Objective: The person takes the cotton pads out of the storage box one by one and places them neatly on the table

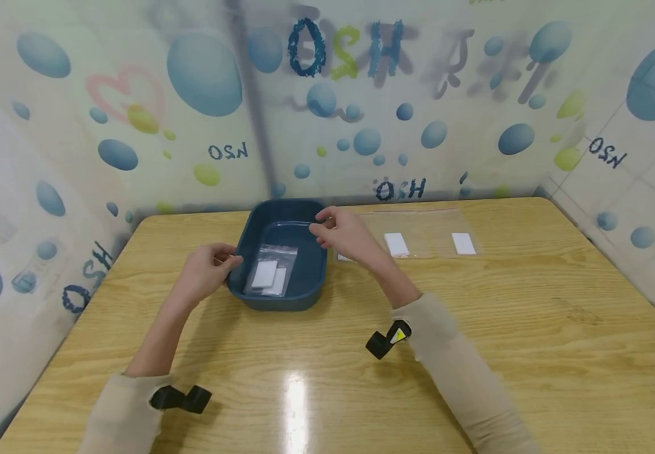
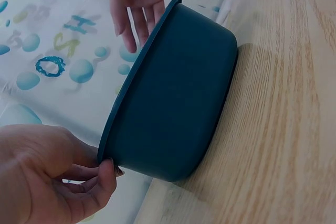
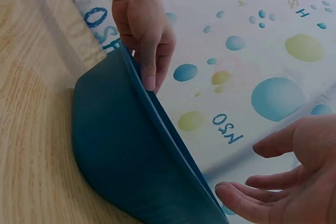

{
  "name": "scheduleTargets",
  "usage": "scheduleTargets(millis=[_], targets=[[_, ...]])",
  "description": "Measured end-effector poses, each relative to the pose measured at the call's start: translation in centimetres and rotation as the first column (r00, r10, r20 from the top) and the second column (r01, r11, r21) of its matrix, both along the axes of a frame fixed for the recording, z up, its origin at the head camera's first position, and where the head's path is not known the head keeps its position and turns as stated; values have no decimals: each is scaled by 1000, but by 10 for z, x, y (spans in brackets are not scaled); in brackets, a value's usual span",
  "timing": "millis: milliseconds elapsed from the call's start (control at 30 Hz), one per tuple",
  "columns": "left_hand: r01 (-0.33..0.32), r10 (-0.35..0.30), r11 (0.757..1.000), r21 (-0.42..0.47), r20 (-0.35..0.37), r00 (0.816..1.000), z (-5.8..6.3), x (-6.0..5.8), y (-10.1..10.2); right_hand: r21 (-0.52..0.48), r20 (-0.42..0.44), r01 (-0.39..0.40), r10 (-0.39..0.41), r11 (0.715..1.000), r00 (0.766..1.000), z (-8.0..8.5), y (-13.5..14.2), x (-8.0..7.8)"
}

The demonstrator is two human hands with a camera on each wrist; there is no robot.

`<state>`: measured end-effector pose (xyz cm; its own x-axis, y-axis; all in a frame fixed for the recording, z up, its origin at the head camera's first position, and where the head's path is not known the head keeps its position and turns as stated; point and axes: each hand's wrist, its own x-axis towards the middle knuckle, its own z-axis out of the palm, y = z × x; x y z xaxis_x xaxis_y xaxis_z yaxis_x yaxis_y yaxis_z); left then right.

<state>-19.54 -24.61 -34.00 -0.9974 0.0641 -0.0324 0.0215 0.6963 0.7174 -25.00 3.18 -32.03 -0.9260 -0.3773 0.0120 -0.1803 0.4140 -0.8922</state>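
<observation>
A dark blue plastic basin (image 1: 282, 304) stands on the table, seen from outside in both wrist views. Thumb and fingers of my left hand (image 1: 205, 268) pinch its left rim; the left wrist view shows this hand (image 2: 58, 174) at the rim's edge. Over the right rim hovers my right hand (image 1: 347, 234), fingers loosely bent and holding nothing. In the right wrist view that hand (image 3: 299, 174) has its fingers spread beside the rim. Inside the basin lie clear zip bags (image 1: 284, 253) with white rectangular pieces (image 1: 265, 274) in them.
Right of the basin, clear plastic bags (image 1: 426, 221) lie flat along the table's back, with white rectangles (image 1: 464, 244) in them. One more white piece is partly hidden by my right hand. A patterned curtain (image 1: 327, 139) hangs behind the wooden table (image 1: 503, 328).
</observation>
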Motion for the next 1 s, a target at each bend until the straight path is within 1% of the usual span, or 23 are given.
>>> scheduleTargets(millis=[167, 367, 567, 800, 1000], targets=[[-5, 5, 1000, 0, 4, 1000, 0, 0, -1, 7, 28, -12, 11, 1000, 1000, -2, -12, 2], [-6, 6, 1000, 10, 8, 1000, -1, 0, -1, 82, 14, -13, 12, 997, 1000, -2, -24, 6], [-6, 5, 1000, 11, 8, 1000, -1, 0, 0, 149, 8, -21, 20, 989, 1000, -4, -35, 6], [-5, 5, 1000, 9, 7, 1000, -1, 0, 0, 253, -7, 47, -47, 966, 999, -8, -48, 4], [-7, 7, 1000, 18, 10, 1000, -1, 0, -1, 279, 35, 75, -88, 957, 995, -13, -57, 5]])
